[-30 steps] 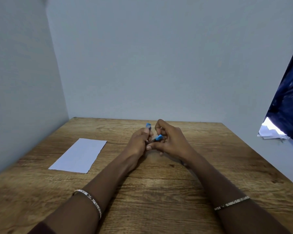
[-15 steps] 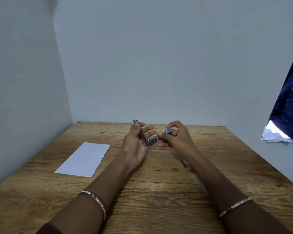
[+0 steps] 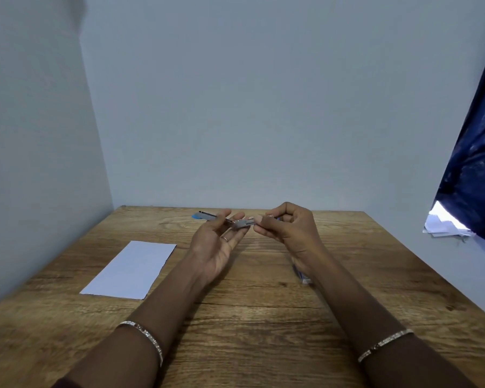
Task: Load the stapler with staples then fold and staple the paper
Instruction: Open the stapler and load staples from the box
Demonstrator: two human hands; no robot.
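Observation:
A small blue and metal stapler (image 3: 237, 222) is held above the middle of the wooden table (image 3: 252, 326), swung open almost flat. Its blue-tipped lid (image 3: 205, 217) points left. My left hand (image 3: 216, 245) lies palm up and pinches the stapler near the hinge between thumb and fingertips. From the right, my right hand (image 3: 289, 231) pinches the stapler's other arm with thumb and curled fingers. A white sheet of paper (image 3: 129, 271) lies flat on the table to the left. A small blue and white packet (image 3: 303, 275) lies on the table, mostly hidden under my right wrist.
Pale walls close the table on the left, back and right. A dark blue curtain (image 3: 476, 152) hangs at the far right, with loose white papers (image 3: 445, 228) below it, off the table.
The stapler has been swung from shut to nearly flat open. My left hand turned palm up and my hands drew apart. The camera view shifted slightly.

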